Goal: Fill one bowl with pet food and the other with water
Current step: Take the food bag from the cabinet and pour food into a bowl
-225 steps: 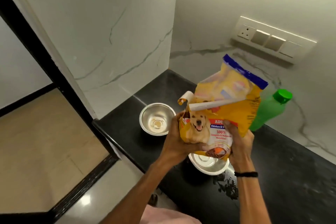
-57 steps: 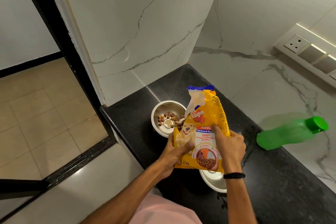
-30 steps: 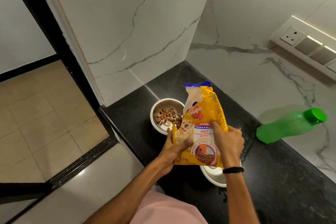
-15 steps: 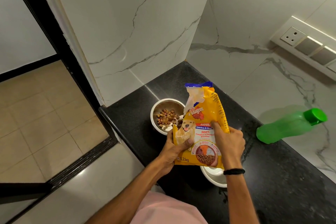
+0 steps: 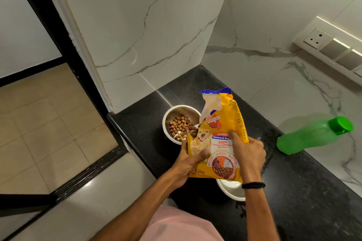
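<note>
A yellow pet food bag [image 5: 221, 123] with a dog picture stands nearly upright over the black counter, its torn top corner open toward the far steel bowl [image 5: 172, 112]. That bowl holds a heap of brown kibble [image 5: 181, 127]. My left hand [image 5: 189, 162] grips the bag's lower left edge. My right hand [image 5: 247, 154] holds its right side, fingers pressed on the front. A second steel bowl [image 5: 231, 190] sits near the counter's front edge, mostly hidden under the bag and my right wrist. A green water bottle [image 5: 313, 135] stands at the right by the wall.
The black counter [image 5: 141, 123] ends at a front edge on the left, with tiled floor below. Marble walls close the back and left corner. A socket and switch panel [image 5: 333, 47] is on the right wall. Dark wet patches lie near the front bowl.
More kibble has piled up in the far bowl over the last seconds. The bag has stayed in both hands, barely shifting in the last half second.
</note>
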